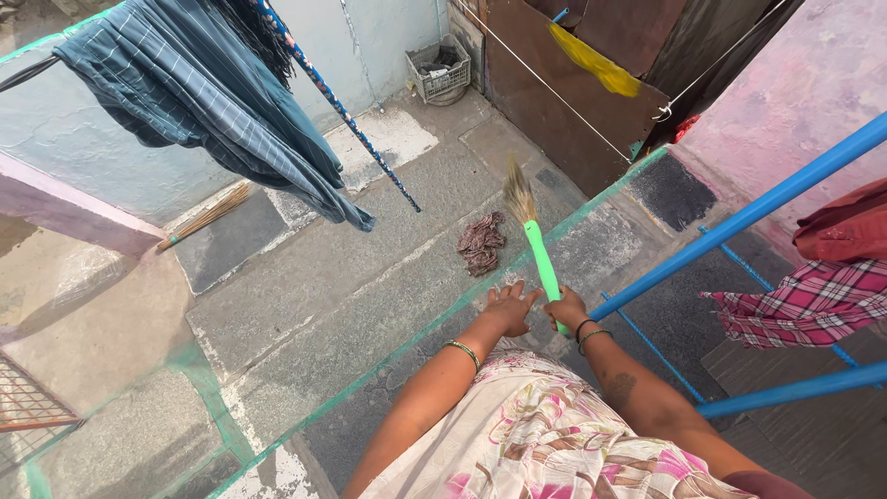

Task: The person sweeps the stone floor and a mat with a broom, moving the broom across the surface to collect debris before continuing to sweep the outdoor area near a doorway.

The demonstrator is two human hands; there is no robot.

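Observation:
My right hand (565, 307) grips the green handle of a grass broom (538, 248), whose straw head points away over the stone floor. Beside it my left hand (509, 306) hangs with fingers spread and holds nothing. A crumpled brown cloth (480, 244) lies on the floor just left of the broom's head. Bangles ring both of my wrists, and my floral dress fills the bottom of the view.
A blue striped cloth (199, 88) hangs on a line at the upper left. Blue metal bars (739, 222) cross on the right beside a red checked cloth (813, 300). A second broom (205, 217) lies by the wall, and a grey crate (440, 69) stands at the far corner.

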